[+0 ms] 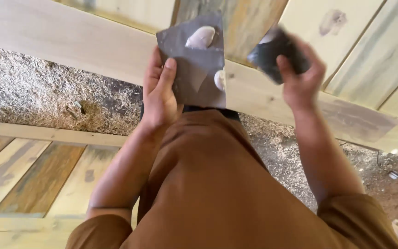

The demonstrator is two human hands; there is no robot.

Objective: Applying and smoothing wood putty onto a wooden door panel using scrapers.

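Grey sandpaper sheet (192,64) sits pinched in the left hand (158,94); the right hand (300,76) clutches a dark folded piece (275,50) above wooden boards (70,39).

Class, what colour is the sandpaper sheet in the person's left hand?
Dark grey, with pale worn patches: sandpaper sheet, left hand, head view.

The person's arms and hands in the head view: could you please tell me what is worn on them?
Both hands are bare: the left hand and right hand show no gloves, rings or watch. The forearms are uncovered too. Short brown sleeves end near the elbows, matching the brown garment on the body. No markings show.
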